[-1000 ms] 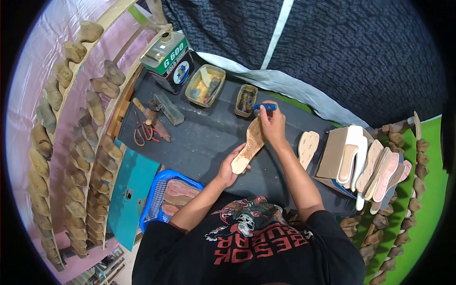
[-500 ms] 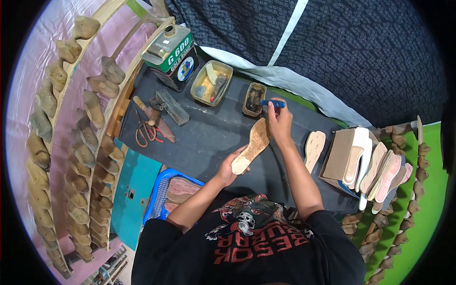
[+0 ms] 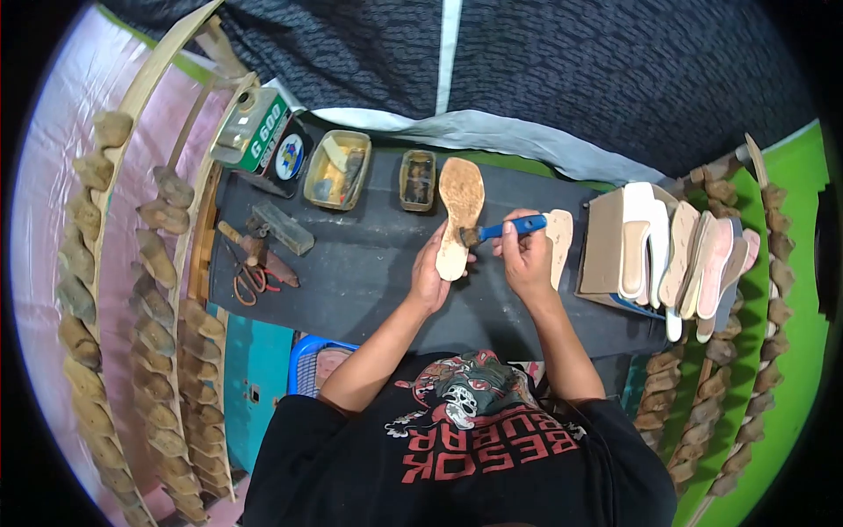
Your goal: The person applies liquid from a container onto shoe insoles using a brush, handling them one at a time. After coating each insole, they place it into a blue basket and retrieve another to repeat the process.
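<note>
In my left hand (image 3: pixel 428 277) I grip a tan insole (image 3: pixel 463 198) by its edges near the pale heel end, its toe end pointing away from me. A darker, wet-looking coat covers most of its upper face. My right hand (image 3: pixel 529 263) is closed around the blue handle of a brush (image 3: pixel 518 227). The brush's dark bristle end touches the insole near its narrow part. Just beyond the insole stands a small rectangular tub (image 3: pixel 418 182) with dark brown residue inside. Another insole (image 3: pixel 558 241) lies on the table behind my right hand.
A G 600 can (image 3: pixel 260 140) and a yellowish tub (image 3: pixel 337 171) stand at the back left. Scissors (image 3: pixel 248 283), a hammer (image 3: pixel 250 246) and a grey block (image 3: pixel 283 228) lie nearby. Right, a cardboard box (image 3: pixel 604 243) holds several insoles. Racks of wooden shoe lasts (image 3: pixel 81 341) flank the table.
The brush has come out of the small tub and down onto the insole. My left hand has turned the insole more upright and moved it slightly away from me. The head view has shifted.
</note>
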Demonstrator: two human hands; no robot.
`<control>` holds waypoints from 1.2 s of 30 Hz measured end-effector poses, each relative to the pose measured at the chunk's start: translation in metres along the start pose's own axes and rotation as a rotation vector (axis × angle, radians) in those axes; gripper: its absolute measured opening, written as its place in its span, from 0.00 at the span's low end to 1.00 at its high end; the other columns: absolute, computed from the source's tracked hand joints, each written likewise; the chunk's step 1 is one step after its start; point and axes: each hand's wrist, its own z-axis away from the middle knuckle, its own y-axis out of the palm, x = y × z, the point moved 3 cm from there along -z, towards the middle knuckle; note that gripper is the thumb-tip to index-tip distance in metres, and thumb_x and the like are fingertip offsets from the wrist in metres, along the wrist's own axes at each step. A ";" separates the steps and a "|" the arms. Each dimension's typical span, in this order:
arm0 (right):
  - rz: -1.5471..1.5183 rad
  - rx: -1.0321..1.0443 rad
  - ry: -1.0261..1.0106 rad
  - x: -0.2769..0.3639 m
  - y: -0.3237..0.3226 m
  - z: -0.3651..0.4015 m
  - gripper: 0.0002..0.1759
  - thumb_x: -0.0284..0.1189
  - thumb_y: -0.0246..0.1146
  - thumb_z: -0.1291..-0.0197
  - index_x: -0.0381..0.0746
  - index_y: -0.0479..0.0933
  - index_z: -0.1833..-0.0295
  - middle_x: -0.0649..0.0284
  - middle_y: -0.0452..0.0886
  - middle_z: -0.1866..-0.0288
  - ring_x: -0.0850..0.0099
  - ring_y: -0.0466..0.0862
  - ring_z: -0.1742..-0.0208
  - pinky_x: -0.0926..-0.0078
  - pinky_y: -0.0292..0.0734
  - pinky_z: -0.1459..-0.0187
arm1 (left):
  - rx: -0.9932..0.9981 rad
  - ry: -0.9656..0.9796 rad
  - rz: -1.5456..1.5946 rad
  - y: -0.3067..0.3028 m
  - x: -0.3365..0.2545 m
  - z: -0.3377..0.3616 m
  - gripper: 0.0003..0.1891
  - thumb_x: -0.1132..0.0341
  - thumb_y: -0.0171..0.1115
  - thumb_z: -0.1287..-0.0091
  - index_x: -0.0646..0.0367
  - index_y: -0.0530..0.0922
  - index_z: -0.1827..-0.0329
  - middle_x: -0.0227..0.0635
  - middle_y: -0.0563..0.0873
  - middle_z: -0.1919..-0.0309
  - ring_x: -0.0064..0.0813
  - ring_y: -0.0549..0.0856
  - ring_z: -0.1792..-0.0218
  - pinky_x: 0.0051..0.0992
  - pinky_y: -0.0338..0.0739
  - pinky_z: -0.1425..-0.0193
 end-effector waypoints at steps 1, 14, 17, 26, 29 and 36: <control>0.042 0.049 0.023 0.006 -0.006 0.003 0.07 0.26 0.61 0.23 0.33 0.74 0.48 0.61 0.85 0.68 0.75 0.86 0.70 0.75 0.81 0.67 | 0.012 0.001 -0.015 0.009 -0.003 -0.003 0.31 0.50 0.44 0.15 0.59 0.62 0.16 0.37 0.86 0.40 0.31 0.90 0.54 0.25 0.86 0.60; 0.274 0.144 -0.257 0.042 -0.057 0.023 0.08 0.22 0.63 0.28 0.31 0.76 0.48 0.53 0.85 0.59 0.61 0.89 0.64 0.67 0.83 0.60 | 0.100 0.048 0.023 0.053 0.023 -0.015 0.31 0.49 0.45 0.14 0.62 0.62 0.17 0.39 0.84 0.36 0.32 0.88 0.43 0.32 0.84 0.41; 0.274 0.164 -0.339 0.045 -0.058 0.027 0.09 0.21 0.65 0.30 0.31 0.77 0.49 0.51 0.85 0.55 0.57 0.89 0.61 0.64 0.83 0.57 | 0.110 0.066 0.062 0.051 0.020 -0.017 0.30 0.51 0.45 0.13 0.63 0.64 0.19 0.40 0.84 0.36 0.32 0.87 0.41 0.34 0.82 0.36; 0.336 0.248 -0.399 0.052 -0.055 0.024 0.15 0.22 0.68 0.33 0.33 0.75 0.44 0.52 0.86 0.55 0.55 0.89 0.60 0.63 0.83 0.57 | 0.069 0.075 0.116 0.051 0.016 -0.016 0.28 0.50 0.47 0.14 0.63 0.70 0.24 0.41 0.85 0.38 0.33 0.87 0.41 0.35 0.82 0.36; 0.324 0.257 -0.398 0.047 -0.052 0.030 0.15 0.22 0.69 0.34 0.33 0.75 0.44 0.52 0.86 0.55 0.55 0.90 0.59 0.63 0.84 0.57 | 0.078 0.080 0.104 0.050 0.015 -0.014 0.27 0.50 0.47 0.14 0.63 0.70 0.25 0.40 0.85 0.38 0.32 0.86 0.41 0.35 0.83 0.37; 0.302 0.119 -0.331 0.037 -0.061 0.018 0.14 0.23 0.69 0.33 0.32 0.77 0.45 0.51 0.86 0.54 0.54 0.89 0.58 0.64 0.84 0.55 | 0.027 0.044 0.150 0.058 0.013 -0.007 0.25 0.52 0.46 0.14 0.61 0.71 0.26 0.41 0.85 0.39 0.35 0.86 0.38 0.39 0.83 0.36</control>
